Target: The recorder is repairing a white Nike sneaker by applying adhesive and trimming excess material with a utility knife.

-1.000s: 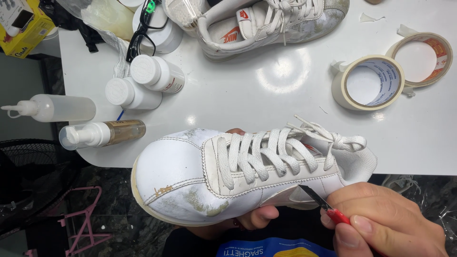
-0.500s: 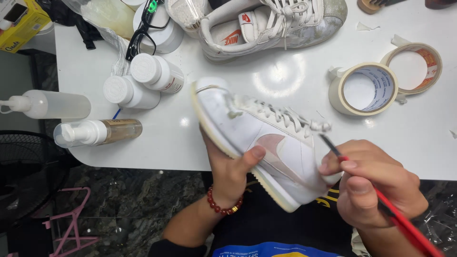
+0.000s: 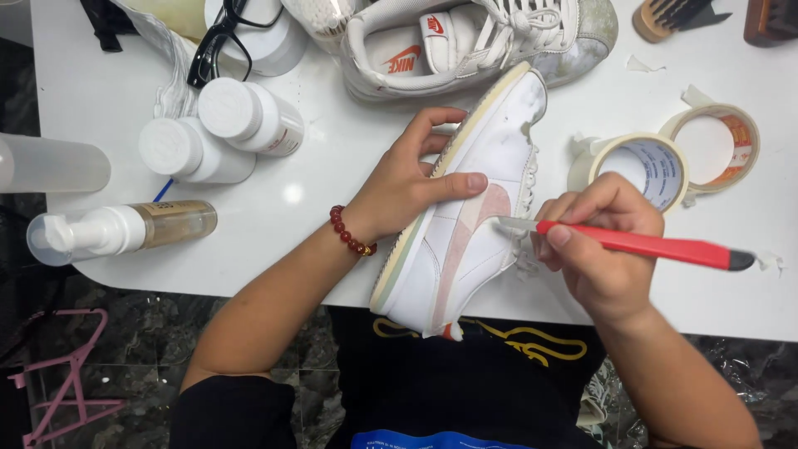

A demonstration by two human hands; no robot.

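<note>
My left hand point(image 3: 407, 179) grips a white sneaker point(image 3: 465, 208) by its sole, thumb pressed on the side panel. The shoe is turned on its side with the toe pointing away from me and a pale pink curved stripe facing up. My right hand point(image 3: 603, 249) holds a red-handled craft knife point(image 3: 640, 245), its blade tip touching the pink stripe. A red bead bracelet point(image 3: 349, 233) circles my left wrist. A second white sneaker point(image 3: 474, 37) lies on the white table point(image 3: 332, 150) beyond.
Two tape rolls point(image 3: 665, 158) lie right of the shoe. Two white capped bottles point(image 3: 220, 133), a pump bottle point(image 3: 125, 229), a clear bottle point(image 3: 50, 166) and black glasses point(image 3: 220, 37) sit at left. A brush point(image 3: 673, 17) lies top right. A pink rack point(image 3: 62, 382) stands on the floor.
My left hand has turned the sneaker from laces-up to its side, toe away from me, and shifted its grip to the sole. The knife has moved onto the pink stripe.
</note>
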